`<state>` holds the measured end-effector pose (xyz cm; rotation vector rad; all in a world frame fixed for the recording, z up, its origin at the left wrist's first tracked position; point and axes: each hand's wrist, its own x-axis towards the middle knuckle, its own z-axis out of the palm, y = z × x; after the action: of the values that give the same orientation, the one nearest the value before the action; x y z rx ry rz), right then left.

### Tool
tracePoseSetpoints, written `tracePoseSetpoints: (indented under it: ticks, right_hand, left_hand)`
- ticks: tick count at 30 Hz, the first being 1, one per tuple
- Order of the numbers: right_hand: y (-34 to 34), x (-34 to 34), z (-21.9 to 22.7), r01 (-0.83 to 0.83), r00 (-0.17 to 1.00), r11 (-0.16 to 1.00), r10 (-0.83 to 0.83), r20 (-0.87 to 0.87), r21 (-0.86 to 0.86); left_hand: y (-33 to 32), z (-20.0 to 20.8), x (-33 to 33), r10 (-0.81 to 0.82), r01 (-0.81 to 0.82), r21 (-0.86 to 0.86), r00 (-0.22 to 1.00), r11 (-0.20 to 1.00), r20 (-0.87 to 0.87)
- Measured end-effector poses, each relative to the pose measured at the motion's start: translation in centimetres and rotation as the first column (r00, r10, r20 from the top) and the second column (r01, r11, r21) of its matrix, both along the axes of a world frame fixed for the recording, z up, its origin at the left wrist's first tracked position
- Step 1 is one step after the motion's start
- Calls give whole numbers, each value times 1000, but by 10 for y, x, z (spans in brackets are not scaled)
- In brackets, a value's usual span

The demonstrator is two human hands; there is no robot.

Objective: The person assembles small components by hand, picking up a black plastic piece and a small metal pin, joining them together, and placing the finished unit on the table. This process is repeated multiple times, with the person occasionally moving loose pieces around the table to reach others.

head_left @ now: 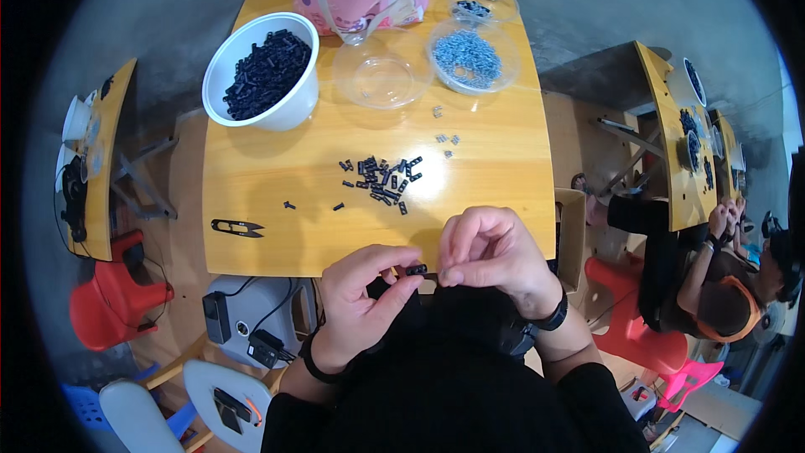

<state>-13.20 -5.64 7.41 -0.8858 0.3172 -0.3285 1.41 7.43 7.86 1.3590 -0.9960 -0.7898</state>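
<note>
Just past the table's near edge, my left hand [366, 300] pinches a small black plastic piece [416, 269] between thumb and fingertips. Close by on its right, my right hand [495, 253] is closed in a pinch; whatever sits between its fingertips is too small to make out. Farther up the table lies a loose pile of similar black plastic pieces [386, 181]. Two stray small black pieces lie left of my hands. A pair of black thread snips [238, 227] rests near the table's left edge. Several tiny metal pieces [447, 139] are scattered beyond the pile.
At the far left of the table [251, 168] stands a white tub [293, 107] of black pieces. Beside it are a clear lidlike bowl [377, 84] and a clear bowl of small metal pieces [467, 60]. A pink bag [335, 8] stands behind. Another person works at right.
</note>
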Motion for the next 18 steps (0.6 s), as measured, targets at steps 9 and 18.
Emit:
tracePoseSetpoints:
  ticks: [9, 18]
  right_hand:
    - [24, -22, 12, 38, 999, 987, -41, -14, -159]
    - [27, -35, 11, -206, 970, 979, 204, -128, 0]
  left_hand:
    - [7, 10, -20, -19, 68, -174, 963, 982, 270]
    - [14, -1, -26, -314, 337, -67, 920, 939, 233]
